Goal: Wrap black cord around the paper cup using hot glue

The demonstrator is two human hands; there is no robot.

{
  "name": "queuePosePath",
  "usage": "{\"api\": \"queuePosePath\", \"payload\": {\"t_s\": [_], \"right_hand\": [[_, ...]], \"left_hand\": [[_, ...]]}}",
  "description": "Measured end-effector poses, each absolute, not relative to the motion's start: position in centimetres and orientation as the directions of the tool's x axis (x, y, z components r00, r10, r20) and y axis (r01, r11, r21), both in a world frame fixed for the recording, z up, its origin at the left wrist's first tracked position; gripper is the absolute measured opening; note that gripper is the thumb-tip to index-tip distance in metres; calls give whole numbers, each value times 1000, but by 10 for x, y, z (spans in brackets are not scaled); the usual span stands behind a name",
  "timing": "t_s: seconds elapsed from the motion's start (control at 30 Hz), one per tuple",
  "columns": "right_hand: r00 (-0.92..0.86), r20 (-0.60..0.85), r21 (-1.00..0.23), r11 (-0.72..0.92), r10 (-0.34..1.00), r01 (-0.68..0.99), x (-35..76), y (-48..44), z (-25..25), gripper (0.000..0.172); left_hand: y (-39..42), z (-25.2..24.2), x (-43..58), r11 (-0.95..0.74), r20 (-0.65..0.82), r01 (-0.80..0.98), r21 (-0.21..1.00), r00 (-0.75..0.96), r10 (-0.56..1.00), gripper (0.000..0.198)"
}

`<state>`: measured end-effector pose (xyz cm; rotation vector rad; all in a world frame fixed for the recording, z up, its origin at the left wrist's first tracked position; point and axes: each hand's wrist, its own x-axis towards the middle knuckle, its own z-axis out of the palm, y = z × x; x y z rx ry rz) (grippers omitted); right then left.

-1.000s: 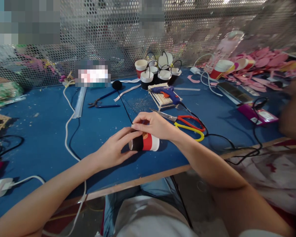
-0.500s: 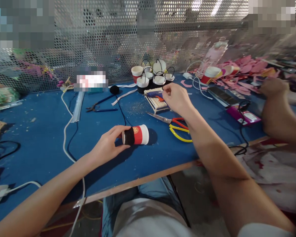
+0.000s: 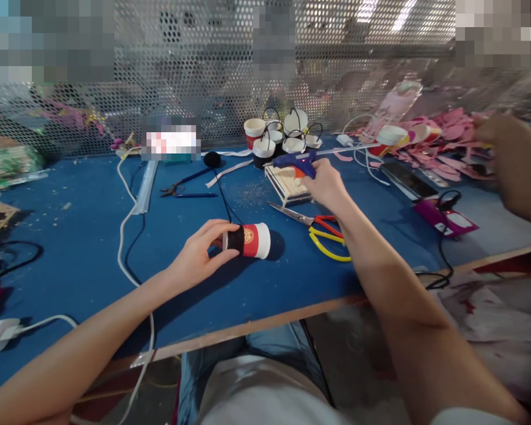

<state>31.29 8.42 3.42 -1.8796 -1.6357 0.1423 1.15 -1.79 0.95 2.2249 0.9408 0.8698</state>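
Note:
My left hand (image 3: pixel 203 251) grips a paper cup (image 3: pixel 255 241) lying on its side, red and white with a black cord band wound around its base end. From that band a black cord runs back to a black ball of cord (image 3: pixel 212 159). My right hand (image 3: pixel 326 184) is closed around the handle of a blue hot glue gun (image 3: pixel 296 162), its nozzle pointing left above a small slatted wooden stand (image 3: pixel 287 184). A clear glue stick (image 3: pixel 347 151) sticks out of the gun's rear. Scissors (image 3: pixel 325 230) with red and yellow handles lie under my right forearm.
Several cups (image 3: pixel 263 147) with black cord handles stand near the mesh panel (image 3: pixel 216 77). Pliers (image 3: pixel 181 186) lie at centre left, beside a white cable (image 3: pixel 121 236). At right are a phone (image 3: pixel 409 180), a purple box (image 3: pixel 445 217), pink scraps (image 3: pixel 458 144) and another person's arm (image 3: pixel 520 159).
My right hand has lifted the glue gun off the slatted stand, and more of the gun now shows. My left hand keeps the cup in nearly the same place. The other person's arm has moved.

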Motion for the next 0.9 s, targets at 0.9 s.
{"api": "queuePosePath", "payload": {"t_s": [0.9], "right_hand": [[-289,113,-666,289,951,688,258,-14,53,22]], "left_hand": [[-5,7,-1,-619,434,519,589,443,784,43]]}}
